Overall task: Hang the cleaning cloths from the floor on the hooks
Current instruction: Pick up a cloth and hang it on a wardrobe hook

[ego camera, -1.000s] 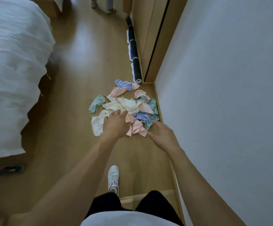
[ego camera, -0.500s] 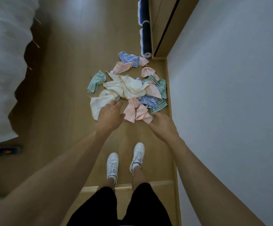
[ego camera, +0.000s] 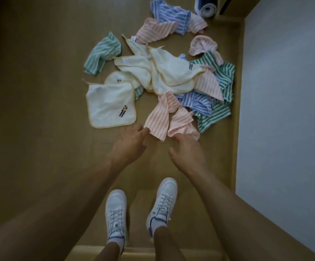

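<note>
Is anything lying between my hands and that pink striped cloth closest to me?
Nothing visible. The left hand and right hand are already at the near edge of the pink striped cloth, with only bare wooden floor around them.

Striped pink, blue, green and cream cleaning cloths (ego camera: 164, 80) lie crumpled, heaped on the floor.

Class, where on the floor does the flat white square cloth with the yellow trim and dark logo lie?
In the head view, the flat white square cloth lies at the pile's left edge, just beyond the left hand and left of the pink striped cloth.
</note>
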{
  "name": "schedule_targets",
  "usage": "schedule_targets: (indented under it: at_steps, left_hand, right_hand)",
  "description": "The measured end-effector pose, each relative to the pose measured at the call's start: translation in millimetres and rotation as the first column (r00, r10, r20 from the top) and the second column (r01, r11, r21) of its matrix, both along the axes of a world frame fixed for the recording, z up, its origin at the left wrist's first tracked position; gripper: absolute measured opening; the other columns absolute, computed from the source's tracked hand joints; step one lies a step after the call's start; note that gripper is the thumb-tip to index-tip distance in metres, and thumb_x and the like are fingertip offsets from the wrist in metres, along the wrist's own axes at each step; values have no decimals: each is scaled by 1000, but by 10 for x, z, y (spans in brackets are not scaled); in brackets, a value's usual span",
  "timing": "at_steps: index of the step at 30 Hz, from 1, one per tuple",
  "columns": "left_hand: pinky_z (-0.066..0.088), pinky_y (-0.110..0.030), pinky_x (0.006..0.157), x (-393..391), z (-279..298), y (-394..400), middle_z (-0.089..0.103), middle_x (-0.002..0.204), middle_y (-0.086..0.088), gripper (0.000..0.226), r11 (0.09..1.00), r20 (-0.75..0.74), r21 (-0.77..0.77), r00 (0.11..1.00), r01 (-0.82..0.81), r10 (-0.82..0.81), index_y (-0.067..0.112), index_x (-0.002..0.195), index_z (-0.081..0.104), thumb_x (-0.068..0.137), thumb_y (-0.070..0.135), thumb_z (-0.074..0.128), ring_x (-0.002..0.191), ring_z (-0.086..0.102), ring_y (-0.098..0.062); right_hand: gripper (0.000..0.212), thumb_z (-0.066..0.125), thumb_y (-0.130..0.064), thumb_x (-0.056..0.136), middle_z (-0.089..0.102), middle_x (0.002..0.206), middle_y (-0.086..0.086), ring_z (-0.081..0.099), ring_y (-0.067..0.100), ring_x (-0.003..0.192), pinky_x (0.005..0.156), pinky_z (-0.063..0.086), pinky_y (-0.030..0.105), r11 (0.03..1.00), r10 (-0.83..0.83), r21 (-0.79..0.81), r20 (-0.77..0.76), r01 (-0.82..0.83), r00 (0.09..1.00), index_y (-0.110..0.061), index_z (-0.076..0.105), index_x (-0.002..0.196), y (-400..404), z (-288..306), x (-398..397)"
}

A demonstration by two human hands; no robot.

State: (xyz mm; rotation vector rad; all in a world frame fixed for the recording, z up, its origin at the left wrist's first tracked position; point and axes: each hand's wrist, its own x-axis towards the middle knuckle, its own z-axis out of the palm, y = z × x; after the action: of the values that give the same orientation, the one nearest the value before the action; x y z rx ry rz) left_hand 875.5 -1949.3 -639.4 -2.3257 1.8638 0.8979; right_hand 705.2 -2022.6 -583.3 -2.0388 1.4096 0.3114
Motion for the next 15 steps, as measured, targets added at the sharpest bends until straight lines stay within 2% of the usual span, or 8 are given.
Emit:
schedule_targets:
  at_steps: [5, 8, 10, 15]
  left_hand:
    - [46, -43, 90, -23, -1319, -32, 53, 124, -4, 51, 999, -29, 52, 1000, -6, 7, 19, 132, 50, 85, 30, 69, 109, 55, -26]
    - [47, -42, 84, -65, -1886, -131, 53, 121, -9, 41, 999, -7, -16, 999, -31, 31, 14, 128, 52, 89, 23, 61, 101, 56, -29]
    - [46, -43, 81, -75, -2166, -212, 52, 117, -11, 36, 994, 14, -79, 996, -82, 83, 12, 125, 53, 92, 24, 55, 98, 55, -30]
    - [36, -40, 81, -84, -2558, -336, 52, 110, -10, 28, 978, 141, -180, 981, -105, 131, 12, 113, 57, 91, 28, 54, 98, 49, -30]
  right_hand:
    - [28, 54, -21, 91, 62, 117, 8, 58, 25, 108, 89, 45, 34, 995, 102, 20, 8, -102, 995, -14, 60, 118, 52, -1381, 83]
    - [30, 56, -16, 89, 59, 118, 6, 55, 23, 109, 89, 44, 33, 989, 151, 1, -1, -151, 989, -14, 57, 119, 83, -2013, 78]
    - [32, 57, -14, 88, 58, 119, 7, 53, 24, 110, 89, 40, 32, 989, 148, -28, 10, -148, 989, -12, 56, 120, 89, -2303, 73]
    - [38, 62, -12, 84, 54, 121, 7, 48, 24, 112, 93, 39, 34, 981, 170, -107, 81, -161, 982, -11, 54, 121, 68, -2659, 76]
